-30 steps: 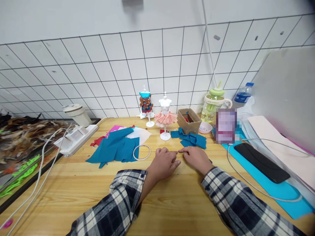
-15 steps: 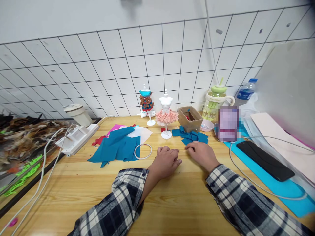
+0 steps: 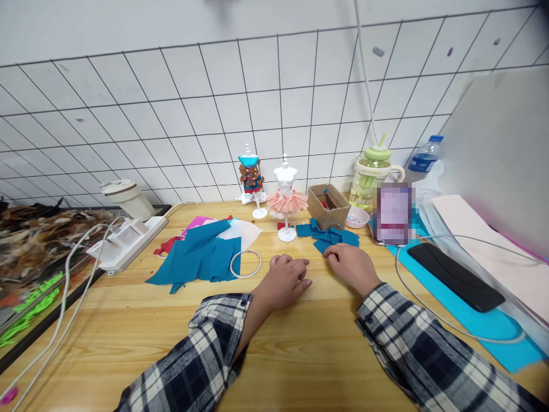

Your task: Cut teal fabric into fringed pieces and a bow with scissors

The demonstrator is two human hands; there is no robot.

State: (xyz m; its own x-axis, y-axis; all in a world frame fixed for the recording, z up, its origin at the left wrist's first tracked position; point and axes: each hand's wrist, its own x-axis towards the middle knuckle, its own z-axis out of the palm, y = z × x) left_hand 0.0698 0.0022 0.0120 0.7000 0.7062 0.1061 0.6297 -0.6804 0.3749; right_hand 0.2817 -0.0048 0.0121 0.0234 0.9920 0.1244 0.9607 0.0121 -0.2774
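My left hand (image 3: 286, 281) rests on the wooden table, its index finger and thumb apart, the other fingers bent, and nothing visible in it. Left of it lies a white ring (image 3: 245, 275), partly over a teal cloth (image 3: 199, 257). My right hand (image 3: 350, 264) is closed, its fingers curled down at the near edge of crumpled teal scraps (image 3: 328, 235); whatever may be under the fingertips is hidden. Beyond both hands stands a small white dress form (image 3: 285, 176) wearing a ruffled pink skirt (image 3: 286, 202).
Behind stands a second dress form (image 3: 250, 177) in blue, brown and red. A cardboard box (image 3: 337, 214), pink dish (image 3: 358, 217), green-lidded jug (image 3: 372, 171) and phone (image 3: 393, 214) line the right. A black case (image 3: 457, 277) lies nearer. Leftward sits a power strip (image 3: 128, 243) with cords.
The whole view has shifted slightly, so things appear a little further left. The gap between my hands looks slightly wider; both stay on the table.
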